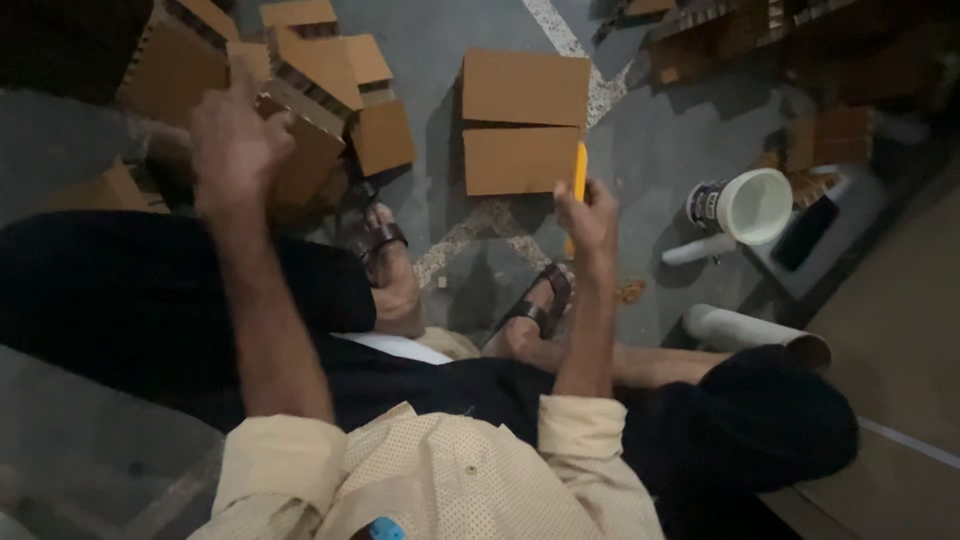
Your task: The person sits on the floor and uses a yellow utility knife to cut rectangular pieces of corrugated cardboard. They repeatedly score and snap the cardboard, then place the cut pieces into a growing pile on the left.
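My right hand is raised over the grey floor, fingers curled shut around a thin yellow tool. Only its upper length shows above my grip, plus a short yellow bit below the hand; what kind of tool it is I cannot make out, since my fingers cover the middle. It stands nearly upright, its top overlapping the edge of the two flat cardboard pieces that lie on the floor in front of me.

My left hand is lifted and blurred, seen from the back, so I cannot tell how far its fingers are open or whether they hold anything. It hangs in front of a heap of corrugated cardboard blocks, and whether it touches one is hidden by the hand itself.

I sit on the floor with my sandalled feet out ahead; dark trousers swallow most of my legs in shadow. To the right stands a white tub tipped so its open mouth faces me, its contents not visible. A pale tube lies near my knee, partly covered by dark cloth. More cardboard at the top right is cut off and too dim to read
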